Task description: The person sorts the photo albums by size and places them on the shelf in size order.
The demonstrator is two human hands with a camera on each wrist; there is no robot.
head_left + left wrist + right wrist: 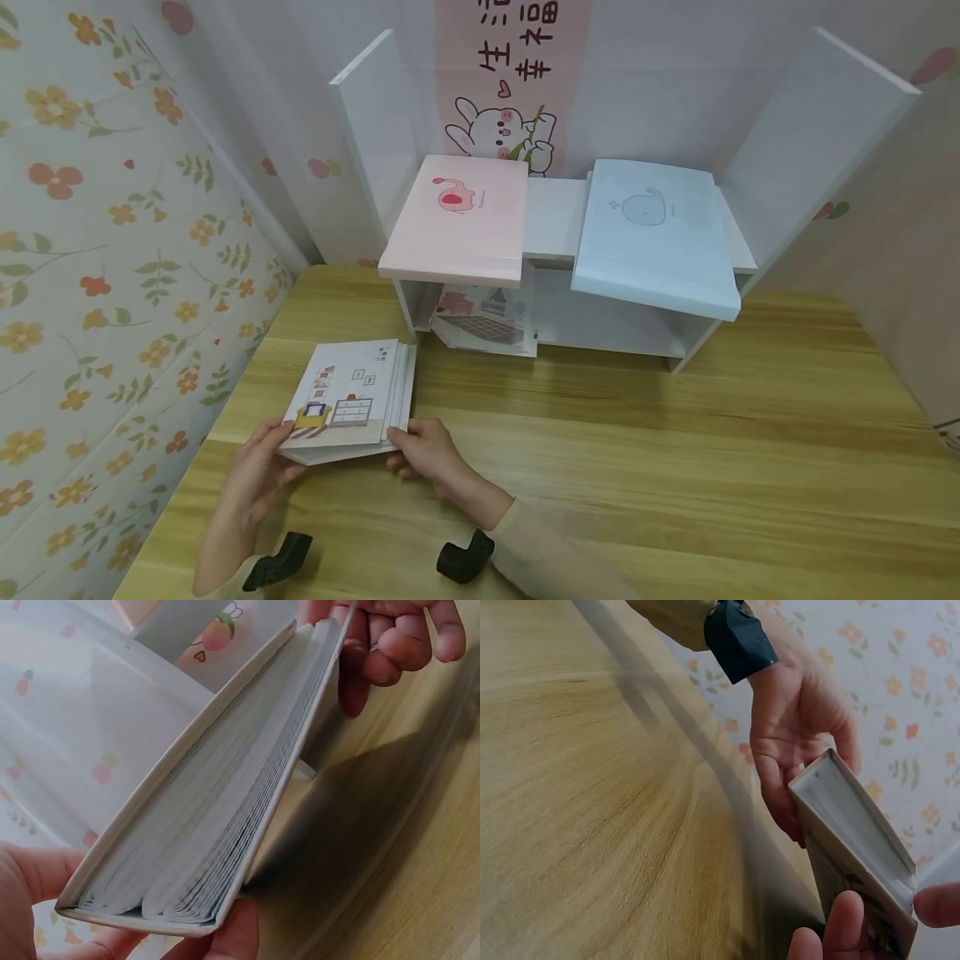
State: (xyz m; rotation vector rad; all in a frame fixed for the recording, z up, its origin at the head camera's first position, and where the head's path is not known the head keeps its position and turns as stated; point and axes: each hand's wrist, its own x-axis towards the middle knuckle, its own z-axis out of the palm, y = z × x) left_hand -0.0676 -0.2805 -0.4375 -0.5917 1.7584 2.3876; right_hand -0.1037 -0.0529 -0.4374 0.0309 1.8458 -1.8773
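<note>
Both hands hold a thick white hardcover notebook (337,392), its cover drawn with a small furnished room. My left hand (258,467) grips its near left corner, thumb on top and fingers beneath. At the near right corner my right hand (427,450) pinches it, thumb on the cover side. In the left wrist view the page edges (202,817) face the camera, slightly fanned between the two covers. The right wrist view shows the notebook (855,855) tilted, with the left hand (799,727) around its far end.
Behind stands a white desk shelf (615,325) with tall side panels. A pink elephant binder (457,225) and a blue whale binder (652,233) lie on top, overhanging its front. Another printed book (483,321) lies in the lower left compartment. A floral curtain (112,250) borders the wooden table (675,467).
</note>
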